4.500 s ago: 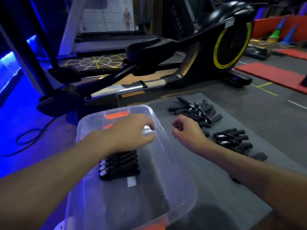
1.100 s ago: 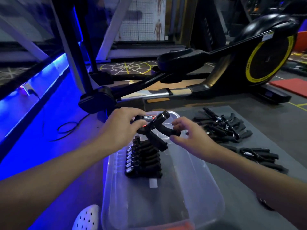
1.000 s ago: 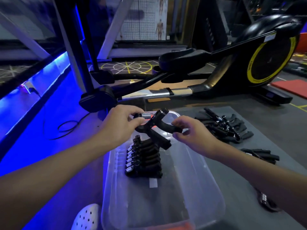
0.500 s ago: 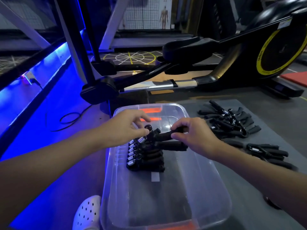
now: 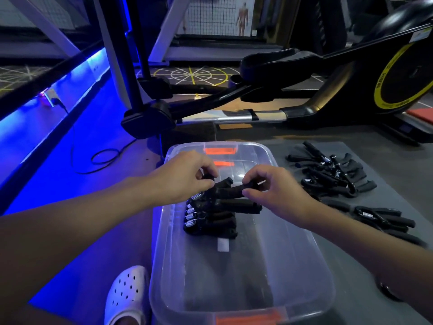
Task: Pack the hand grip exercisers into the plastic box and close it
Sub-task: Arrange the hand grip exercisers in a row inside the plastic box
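Observation:
A clear plastic box [image 5: 311, 254] with orange latches lies open on a grey mat. Inside it several black hand grip exercisers [image 5: 210, 221] lie in a row, springs to the left. Both hands hold one more black exerciser [image 5: 228, 192] low over the far end of that row. My left hand [image 5: 185, 179] pinches its spring end. My right hand [image 5: 274, 191] grips the end of one foam handle. Its other handle points away from me.
A loose pile of exercisers [image 5: 332, 172] and a smaller group [image 5: 379, 219] lie on the mat [image 5: 386, 266] to the right. An elliptical machine [image 5: 304, 90] stands behind the box. A white clog [image 5: 126, 294] and a black cable [image 5: 103, 158] are to the left.
Both hands have lowered the exerciser from above the box's far rim down onto the far end of the row. The head has tilted down.

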Tool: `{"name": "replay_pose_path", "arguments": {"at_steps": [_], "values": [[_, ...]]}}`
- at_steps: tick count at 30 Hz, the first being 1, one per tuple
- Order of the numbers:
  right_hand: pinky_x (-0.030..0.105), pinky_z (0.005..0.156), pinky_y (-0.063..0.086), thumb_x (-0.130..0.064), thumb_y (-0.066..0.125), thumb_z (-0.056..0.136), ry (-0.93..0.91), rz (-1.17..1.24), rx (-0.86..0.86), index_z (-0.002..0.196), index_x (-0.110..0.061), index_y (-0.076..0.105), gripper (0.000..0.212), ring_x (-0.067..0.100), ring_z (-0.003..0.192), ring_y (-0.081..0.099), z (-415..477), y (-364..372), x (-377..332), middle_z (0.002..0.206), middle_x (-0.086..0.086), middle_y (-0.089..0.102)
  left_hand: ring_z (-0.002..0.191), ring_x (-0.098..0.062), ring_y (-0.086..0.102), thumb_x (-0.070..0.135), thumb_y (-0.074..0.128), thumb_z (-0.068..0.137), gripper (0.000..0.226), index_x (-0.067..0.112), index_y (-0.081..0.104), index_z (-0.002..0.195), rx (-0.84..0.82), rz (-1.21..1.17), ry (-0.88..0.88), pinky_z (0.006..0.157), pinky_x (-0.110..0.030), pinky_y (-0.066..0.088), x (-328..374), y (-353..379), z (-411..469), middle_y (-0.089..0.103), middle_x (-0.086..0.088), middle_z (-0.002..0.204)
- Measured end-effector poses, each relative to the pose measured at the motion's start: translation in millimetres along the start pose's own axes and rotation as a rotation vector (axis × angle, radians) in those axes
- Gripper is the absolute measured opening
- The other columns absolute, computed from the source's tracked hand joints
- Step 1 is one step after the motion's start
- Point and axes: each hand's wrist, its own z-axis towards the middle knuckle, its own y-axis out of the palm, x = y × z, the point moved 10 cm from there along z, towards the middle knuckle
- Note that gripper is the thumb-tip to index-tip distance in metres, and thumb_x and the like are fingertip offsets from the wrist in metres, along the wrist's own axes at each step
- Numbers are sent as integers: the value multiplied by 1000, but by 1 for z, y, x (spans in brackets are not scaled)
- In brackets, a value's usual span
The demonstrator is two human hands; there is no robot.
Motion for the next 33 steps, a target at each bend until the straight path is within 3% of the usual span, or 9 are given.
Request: {"name": "replay_pose_path", "arguments": {"at_steps": [5,8,11,14,17,21,24,33], "values": [[13,68,46,-5,74,79,-79,-85,-32,90,-23,70,22,2,74,59,-1,4,-5,87,-16,64,61,0,61,18,71,85,10,21,71,94,-22,-20,-14,62,-15,48,-9,0,-8,66,11,68],[19,71,51,-9,76,77,-60,-118,-31,88,-25,70,20,5,76,61,-1,10,-2,88,-14,65,70,-2,62,16,68,86,11,23,71,94,-70,1,-19,69,-21,52,-14,4,-14,67,13,79],[22,64,54,-8,76,77,-17,-124,-62,81,-31,66,25,9,68,61,-1,20,6,86,-8,66,81,-1,62,17,65,87,13,26,69,97,-138,58,-17,75,-26,54,-18,6,-20,66,15,92],[11,62,46,-7,75,76,-10,-191,-110,78,-29,66,25,0,69,58,-1,34,15,82,-11,64,88,2,57,19,63,89,19,25,67,107,-185,144,-9,77,-18,48,-22,5,-27,59,20,96],[9,57,42,-4,73,75,46,-182,-155,72,-31,62,29,-4,61,55,-1,51,30,73,-12,61,92,6,50,25,62,91,25,26,62,116,-245,235,13,76,-6,35,-27,7,-35,54,22,103],[19,55,48,-7,72,75,116,-193,-191,72,-35,61,30,6,57,58,2,75,51,66,-11,62,117,-6,45,34,60,92,32,30,56,123,-339,362,22,94,-18,34,-40,12,-46,52,13,124],[10,54,42,-7,72,74,120,-222,-218,74,-34,61,29,1,58,56,4,91,59,69,-11,61,120,-9,42,40,60,91,37,32,53,126,-372,417,39,100,-29,38,-46,12,-52,50,11,126],[9,46,39,-7,71,74,168,-233,-222,76,-30,62,24,1,53,52,9,119,78,66,-12,57,124,-6,41,45,62,88,47,30,50,131,-371,405,61,101,-22,35,-52,10,-59,42,10,135]]}}
